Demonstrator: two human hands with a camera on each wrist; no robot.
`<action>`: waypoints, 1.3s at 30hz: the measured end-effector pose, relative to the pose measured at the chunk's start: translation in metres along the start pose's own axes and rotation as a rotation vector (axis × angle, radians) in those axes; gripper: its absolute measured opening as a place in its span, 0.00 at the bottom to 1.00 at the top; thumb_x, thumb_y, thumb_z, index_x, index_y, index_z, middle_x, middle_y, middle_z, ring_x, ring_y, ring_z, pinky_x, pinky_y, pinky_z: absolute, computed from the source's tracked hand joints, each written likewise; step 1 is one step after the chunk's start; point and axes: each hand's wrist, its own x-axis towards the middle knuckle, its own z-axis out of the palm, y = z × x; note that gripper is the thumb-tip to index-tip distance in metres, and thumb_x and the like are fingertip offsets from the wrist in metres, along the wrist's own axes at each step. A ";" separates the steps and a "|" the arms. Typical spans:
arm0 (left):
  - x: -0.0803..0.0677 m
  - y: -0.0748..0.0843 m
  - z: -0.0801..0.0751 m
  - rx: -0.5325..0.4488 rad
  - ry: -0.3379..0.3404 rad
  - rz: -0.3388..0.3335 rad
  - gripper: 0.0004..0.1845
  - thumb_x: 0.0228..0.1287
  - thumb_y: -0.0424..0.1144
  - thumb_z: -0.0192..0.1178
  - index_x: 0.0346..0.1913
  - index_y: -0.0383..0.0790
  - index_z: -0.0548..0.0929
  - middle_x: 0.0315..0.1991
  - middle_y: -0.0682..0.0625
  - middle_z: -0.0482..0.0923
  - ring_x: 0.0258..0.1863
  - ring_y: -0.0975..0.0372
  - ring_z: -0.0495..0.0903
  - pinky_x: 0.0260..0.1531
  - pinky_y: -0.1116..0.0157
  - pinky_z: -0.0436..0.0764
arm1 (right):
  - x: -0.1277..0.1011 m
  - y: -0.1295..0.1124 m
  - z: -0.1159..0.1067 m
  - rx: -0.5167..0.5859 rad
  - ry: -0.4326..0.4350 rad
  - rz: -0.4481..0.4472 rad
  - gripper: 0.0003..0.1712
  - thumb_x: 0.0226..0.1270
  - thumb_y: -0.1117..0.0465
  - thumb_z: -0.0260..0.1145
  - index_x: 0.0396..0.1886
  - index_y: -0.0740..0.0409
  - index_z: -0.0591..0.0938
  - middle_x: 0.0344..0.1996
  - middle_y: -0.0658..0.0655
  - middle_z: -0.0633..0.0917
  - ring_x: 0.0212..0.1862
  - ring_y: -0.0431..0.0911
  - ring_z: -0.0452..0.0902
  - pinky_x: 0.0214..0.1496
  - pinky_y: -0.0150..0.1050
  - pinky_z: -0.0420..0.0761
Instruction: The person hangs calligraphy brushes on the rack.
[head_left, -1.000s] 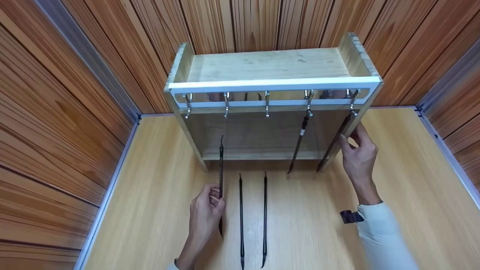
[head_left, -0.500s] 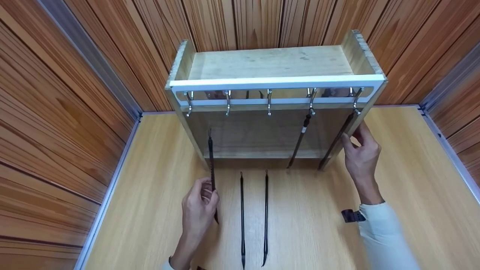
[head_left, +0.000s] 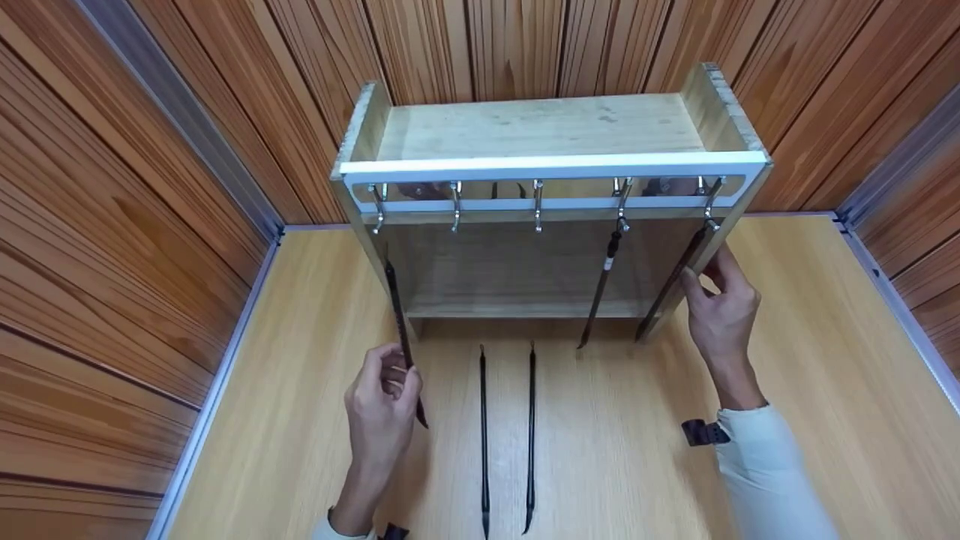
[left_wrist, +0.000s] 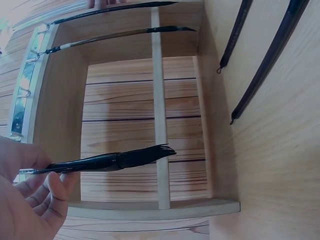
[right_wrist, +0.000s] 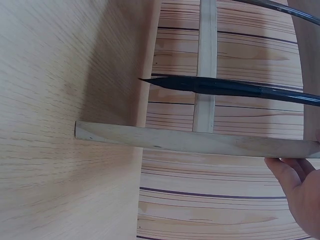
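My left hand pinches a dark calligraphy brush between thumb and fingers, in front of the wooden rack's left side. Its black bristles point down toward me, and its upper end is just under the leftmost hook. On the far side, my right hand grips the right side panel of the rack, thumb at the front edge. Two calligraphy brushes hang from hooks at the right: one brown with a white band, the other dark beside my right thumb.
Two black brushes lie side by side on the wooden table, bristles toward me. A white rail with several metal hooks runs across the rack's front. Wood-panelled walls stand close around.
My left hand has moved left and slightly up with the brush, from between the rack's sides to its left edge. The right hand keeps its hold on the rack.
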 end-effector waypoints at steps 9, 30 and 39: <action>0.006 0.003 -0.005 -0.022 0.021 -0.017 0.16 0.58 0.18 0.62 0.49 0.29 0.79 0.35 0.45 0.82 0.29 0.58 0.80 0.26 0.73 0.78 | 0.000 -0.002 0.002 -0.021 -0.001 0.000 0.25 0.66 0.78 0.61 0.63 0.72 0.76 0.46 0.63 0.84 0.48 0.33 0.79 0.48 0.28 0.79; 0.013 -0.001 -0.006 -0.025 0.011 -0.038 0.16 0.58 0.17 0.60 0.50 0.26 0.80 0.34 0.43 0.82 0.30 0.58 0.80 0.27 0.73 0.79 | 0.001 0.000 0.001 0.000 0.011 -0.015 0.24 0.64 0.80 0.61 0.62 0.72 0.77 0.45 0.62 0.84 0.47 0.36 0.81 0.47 0.29 0.79; 0.014 0.000 -0.007 -0.037 0.014 -0.040 0.16 0.58 0.16 0.59 0.49 0.25 0.81 0.34 0.42 0.83 0.29 0.58 0.80 0.27 0.73 0.78 | 0.000 -0.001 0.001 -0.010 0.012 -0.016 0.24 0.65 0.80 0.60 0.62 0.72 0.77 0.47 0.67 0.84 0.48 0.34 0.80 0.47 0.29 0.79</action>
